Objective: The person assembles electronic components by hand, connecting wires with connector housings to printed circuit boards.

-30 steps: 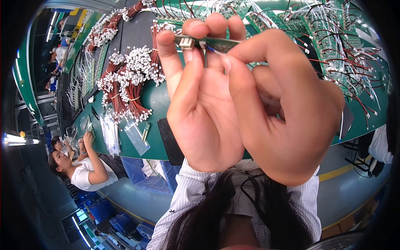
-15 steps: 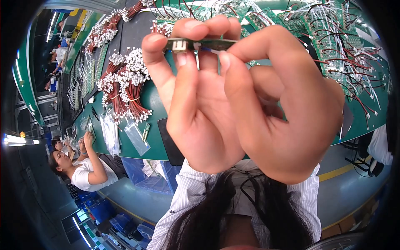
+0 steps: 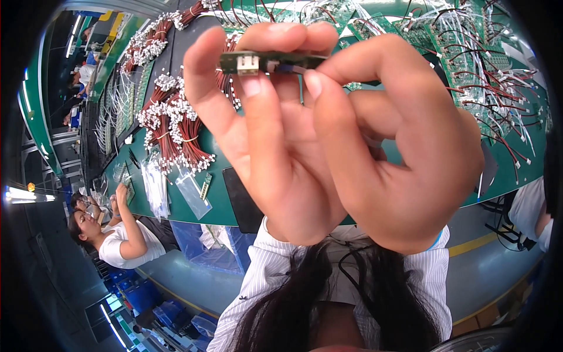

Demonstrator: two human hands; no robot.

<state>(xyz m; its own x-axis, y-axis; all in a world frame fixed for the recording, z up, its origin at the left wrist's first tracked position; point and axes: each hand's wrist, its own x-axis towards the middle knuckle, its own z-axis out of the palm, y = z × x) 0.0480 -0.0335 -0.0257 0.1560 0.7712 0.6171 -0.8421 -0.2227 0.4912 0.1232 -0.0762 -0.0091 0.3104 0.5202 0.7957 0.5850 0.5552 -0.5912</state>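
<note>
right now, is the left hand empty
No, the left hand holds a thin green circuit board with a white connector near its left end.

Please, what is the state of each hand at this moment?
Left hand: grip closed, holding a small green board.
Right hand: grip closed in a pinch, on what looks like a thin wire.

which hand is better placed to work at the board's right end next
Probably the right hand: it pinches what looks like a wire there, while the left hand holds the circuit board near its white connector.
</note>
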